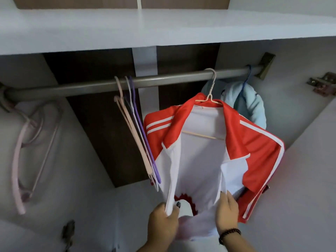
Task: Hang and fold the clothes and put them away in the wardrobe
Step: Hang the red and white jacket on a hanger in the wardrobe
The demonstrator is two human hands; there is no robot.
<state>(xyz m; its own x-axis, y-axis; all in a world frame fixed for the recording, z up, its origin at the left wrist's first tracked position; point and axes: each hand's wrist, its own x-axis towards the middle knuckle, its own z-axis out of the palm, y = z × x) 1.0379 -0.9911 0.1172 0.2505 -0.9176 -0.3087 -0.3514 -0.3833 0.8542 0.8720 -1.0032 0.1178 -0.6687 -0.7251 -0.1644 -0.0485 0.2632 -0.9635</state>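
A red and white jacket [251,142] hangs open on a pale hanger [209,99] from the grey wardrobe rail [163,80]. My left hand [163,222] grips the jacket's left front edge near the hem. My right hand [227,210] holds the right front edge, fingers curled into the white lining. A light blue garment [254,106] hangs on a blue hanger behind the jacket at the rail's right end.
Several bare pink, white and purple hangers [138,135] hang left of the jacket. More pink hangers [27,160] hang at the rail's far left. A white shelf [163,28] runs above the rail. The wardrobe's side wall [309,179] stands close on the right.
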